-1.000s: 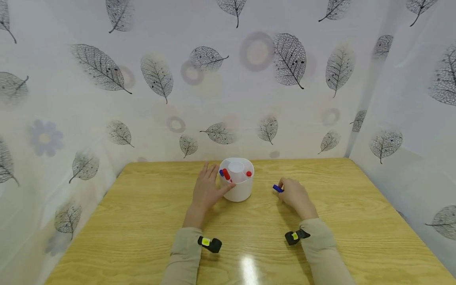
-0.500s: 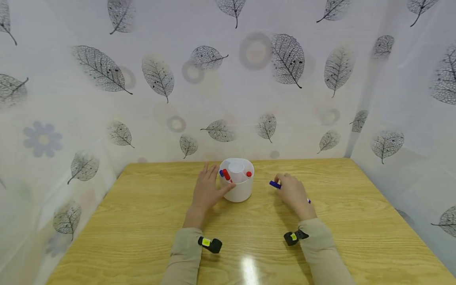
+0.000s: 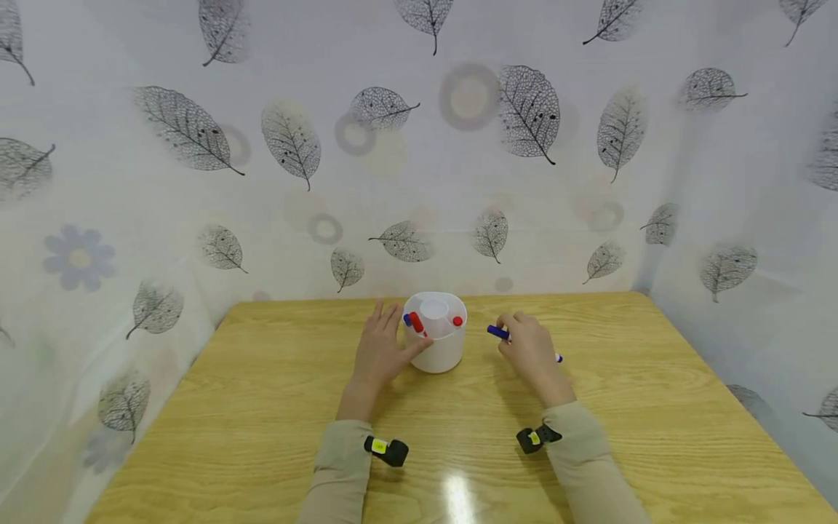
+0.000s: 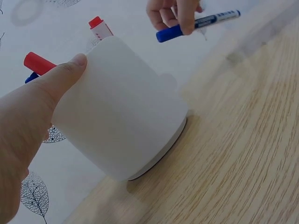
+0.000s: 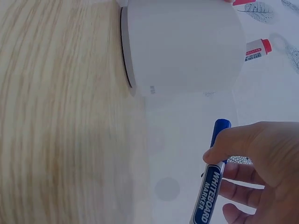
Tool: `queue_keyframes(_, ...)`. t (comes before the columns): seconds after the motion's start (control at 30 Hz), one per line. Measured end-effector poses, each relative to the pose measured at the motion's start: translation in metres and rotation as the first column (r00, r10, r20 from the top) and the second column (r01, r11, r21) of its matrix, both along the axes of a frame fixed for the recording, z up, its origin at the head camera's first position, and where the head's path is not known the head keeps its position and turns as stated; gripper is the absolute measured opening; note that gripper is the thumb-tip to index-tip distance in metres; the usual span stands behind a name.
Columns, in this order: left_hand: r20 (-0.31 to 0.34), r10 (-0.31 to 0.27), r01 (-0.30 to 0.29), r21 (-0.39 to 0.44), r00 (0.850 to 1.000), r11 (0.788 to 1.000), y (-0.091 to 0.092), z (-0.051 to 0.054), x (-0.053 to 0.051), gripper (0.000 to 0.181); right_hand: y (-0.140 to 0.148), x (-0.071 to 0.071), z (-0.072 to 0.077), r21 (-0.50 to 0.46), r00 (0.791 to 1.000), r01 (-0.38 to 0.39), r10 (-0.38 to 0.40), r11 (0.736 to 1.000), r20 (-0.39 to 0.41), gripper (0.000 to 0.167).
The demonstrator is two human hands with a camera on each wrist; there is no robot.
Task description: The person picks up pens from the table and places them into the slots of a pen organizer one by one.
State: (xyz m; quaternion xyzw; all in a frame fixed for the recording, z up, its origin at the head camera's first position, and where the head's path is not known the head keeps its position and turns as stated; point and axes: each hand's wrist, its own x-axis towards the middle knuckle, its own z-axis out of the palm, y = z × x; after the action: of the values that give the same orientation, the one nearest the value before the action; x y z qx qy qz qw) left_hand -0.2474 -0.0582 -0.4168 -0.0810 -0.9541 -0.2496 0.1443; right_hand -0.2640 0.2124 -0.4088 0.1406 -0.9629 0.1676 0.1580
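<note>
A white pen holder (image 3: pixel 437 354) stands upright on the table. My left hand (image 3: pixel 380 349) rests against its left side, fingers extended and thumb across the near wall by the rim. Inside lean a red-capped marker (image 3: pixel 416 322), a blue-capped marker (image 3: pixel 407 319) and, on the right, another red-capped marker (image 3: pixel 457 321). To the right of the holder, my right hand (image 3: pixel 530 351) pinches a blue whiteboard marker (image 5: pixel 210 189) between thumb and fingers near its blue cap. This marker is raised off the table and slants, cap end toward the holder.
The wood-grain table (image 3: pixel 262 451) carries the holder near its back edge. A white leaf-patterned curtain (image 3: pixel 419 182) hangs behind the table and at both sides. Black wrist cameras (image 3: pixel 388 450) are strapped over both sleeves.
My right hand has moved left and slightly away from me with the blue marker, closer to the holder. More of the marker's far end shows. The left hand and holder stay put.
</note>
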Motion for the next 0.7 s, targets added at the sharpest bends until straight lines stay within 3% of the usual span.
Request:
queue_keyframes(0.4,0.009,0.000,0.001,-0.020,1.000,1.000,0.000,-0.003,-0.002,0.094,-0.011,-0.001,0.016,-0.078,0.983,-0.070,0.056,0.994,-0.174,0.024)
queue_keyframes(0.7,-0.002,-0.001,0.000,-0.024,1.000,1.000,-0.002,-0.003,-0.003,0.093,-0.021,-0.011,0.040,-0.119,0.941,-0.162,0.116,0.980,-0.319,0.021)
